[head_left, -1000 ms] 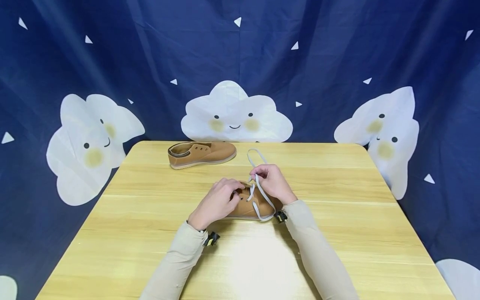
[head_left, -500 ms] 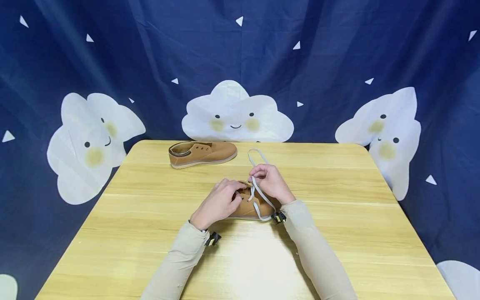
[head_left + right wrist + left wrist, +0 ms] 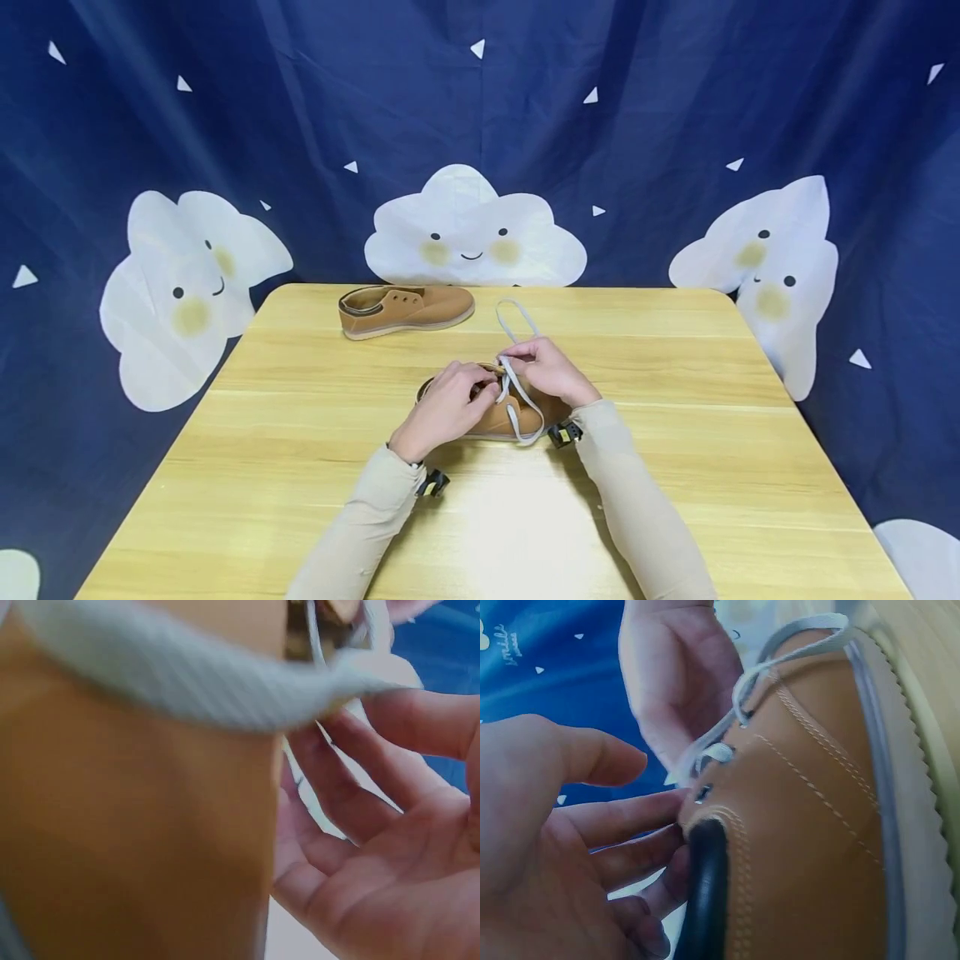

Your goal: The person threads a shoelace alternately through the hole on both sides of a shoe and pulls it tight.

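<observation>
1 brown shoe (image 3: 810,847) sits on table (image 3: 262,467) betw. L hand (image 3: 442,408) & R hand (image 3: 553,371); L thumb's apart from fingers, fingertips touching shoe's edge by the eyelets (image 3: 703,793), prob. steadying it; R thumb & index pinch grey lace (image 3: 802,651), prob. for control; 2nd shoe (image 3: 435,310) stands beyond L hand, likely parked out of the way

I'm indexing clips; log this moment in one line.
left hand touches brown leather-look shoe; right hand pinches flat grey lace; second brown shoe, unlaced, farther back

Left grip (image 3: 444,408) shifted along shoe (image 3: 810,825), closer to lace (image 3: 814,648)
</observation>
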`<act>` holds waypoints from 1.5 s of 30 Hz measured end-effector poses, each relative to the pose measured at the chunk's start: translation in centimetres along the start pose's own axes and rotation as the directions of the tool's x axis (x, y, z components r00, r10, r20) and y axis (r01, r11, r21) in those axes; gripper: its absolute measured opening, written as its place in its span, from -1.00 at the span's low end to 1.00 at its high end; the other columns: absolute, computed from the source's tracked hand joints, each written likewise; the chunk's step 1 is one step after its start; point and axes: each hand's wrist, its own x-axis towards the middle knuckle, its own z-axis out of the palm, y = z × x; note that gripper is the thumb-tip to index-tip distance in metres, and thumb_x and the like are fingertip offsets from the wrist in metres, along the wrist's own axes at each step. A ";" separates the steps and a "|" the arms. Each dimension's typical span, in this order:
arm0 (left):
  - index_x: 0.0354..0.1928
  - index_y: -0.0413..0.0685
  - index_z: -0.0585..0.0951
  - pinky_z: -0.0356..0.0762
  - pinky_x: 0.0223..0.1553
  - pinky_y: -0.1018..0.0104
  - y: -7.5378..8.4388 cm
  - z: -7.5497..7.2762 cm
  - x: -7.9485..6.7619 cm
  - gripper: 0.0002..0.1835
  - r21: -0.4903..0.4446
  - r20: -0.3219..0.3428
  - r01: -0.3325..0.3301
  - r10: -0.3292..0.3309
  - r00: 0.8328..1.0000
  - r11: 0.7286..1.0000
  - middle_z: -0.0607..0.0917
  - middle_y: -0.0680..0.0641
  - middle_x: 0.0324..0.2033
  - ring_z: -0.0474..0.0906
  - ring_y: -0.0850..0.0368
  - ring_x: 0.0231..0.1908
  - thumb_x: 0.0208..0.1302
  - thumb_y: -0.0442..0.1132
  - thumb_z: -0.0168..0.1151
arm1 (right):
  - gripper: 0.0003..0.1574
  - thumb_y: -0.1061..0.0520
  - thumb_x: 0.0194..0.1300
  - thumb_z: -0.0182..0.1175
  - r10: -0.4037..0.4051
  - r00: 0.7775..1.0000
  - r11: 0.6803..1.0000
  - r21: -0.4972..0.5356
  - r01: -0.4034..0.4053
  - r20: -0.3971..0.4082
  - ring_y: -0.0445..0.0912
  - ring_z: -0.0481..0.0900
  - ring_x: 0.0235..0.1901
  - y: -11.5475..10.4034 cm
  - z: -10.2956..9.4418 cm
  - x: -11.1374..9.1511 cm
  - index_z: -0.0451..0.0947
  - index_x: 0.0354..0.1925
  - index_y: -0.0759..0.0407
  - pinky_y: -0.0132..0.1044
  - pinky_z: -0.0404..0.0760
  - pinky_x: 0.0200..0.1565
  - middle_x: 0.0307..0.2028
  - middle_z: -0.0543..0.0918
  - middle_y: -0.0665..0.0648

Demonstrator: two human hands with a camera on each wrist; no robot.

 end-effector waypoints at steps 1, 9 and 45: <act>-0.02 -0.08 0.77 0.56 -0.08 0.13 0.1 -0.1 0.0 -0.71 -0.005 -0.006 0.004 -0.004 1.000 1.000 0.80 -0.04 -0.02 0.62 0.02 -0.12 0.54 -0.12 0.13 | -0.64 0.20 0.54 0.09 -0.001 1.000 1.000 -0.015 0.001 0.012 0.13 0.64 0.20 0.2 -0.4 -0.1 0.68 0.14 0.32 -0.02 0.57 0.28 0.13 0.72 0.30; -0.06 -0.08 0.79 0.61 -0.05 0.13 1.4 -0.8 -0.6 -0.73 0.019 -0.035 0.016 -0.015 0.999 1.000 0.81 -0.03 -0.08 0.64 0.03 -0.09 0.51 -0.13 0.16 | -0.55 0.26 0.50 0.09 -0.027 0.973 0.967 -0.240 0.083 0.228 0.24 0.58 0.28 1.7 -4.4 -2.1 0.53 0.25 0.48 0.10 0.57 0.29 0.22 0.65 0.41; -0.74 0.22 0.28 0.18 -0.58 0.46 5.9 -4.9 -4.0 -0.46 0.185 0.211 -0.211 0.171 0.962 0.960 0.18 0.29 -0.78 0.19 0.38 -0.71 0.45 -0.04 0.20 | -0.96 0.29 0.32 0.24 -0.059 0.998 0.954 -0.294 0.052 -0.015 -0.16 0.54 -0.43 -0.5 -1.3 -2.2 0.59 -0.32 0.25 -0.38 0.52 -0.36 -0.42 0.66 0.10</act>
